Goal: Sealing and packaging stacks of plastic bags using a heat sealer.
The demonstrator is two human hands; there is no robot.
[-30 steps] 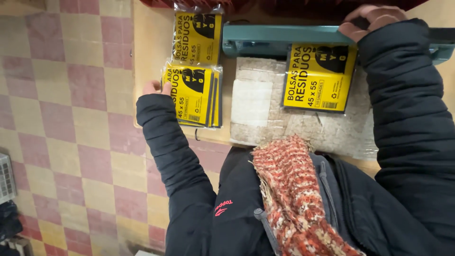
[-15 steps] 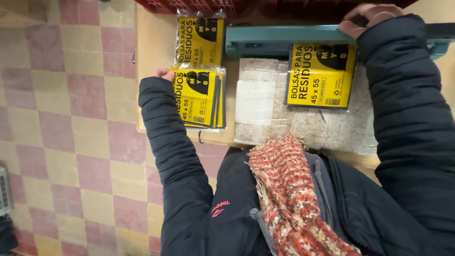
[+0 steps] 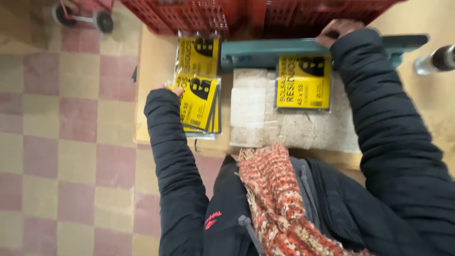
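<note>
My left hand (image 3: 176, 89) is mostly hidden behind its dark sleeve and grips a stack of yellow bag packets (image 3: 199, 105) at their left edge, over a wooden table (image 3: 151, 85). Another yellow packet (image 3: 198, 55) lies just beyond the stack. My right hand (image 3: 337, 29) rests curled on the far edge of a green metal device (image 3: 275, 47). A single yellow packet (image 3: 303, 83) lies on a pale rough block (image 3: 265, 123) below that device.
Red plastic crates (image 3: 246, 14) stand at the table's far side. A wheeled cart (image 3: 83, 14) sits at the top left on the pink and cream checkered floor (image 3: 61, 142). A dark cylinder (image 3: 438, 59) lies at the right. My scarf (image 3: 279, 199) hangs in front.
The view has tilted so the crates and cart wheels now show. My left hand with the packet stack has shifted slightly toward the far packet. The right hand stays on the green device.
</note>
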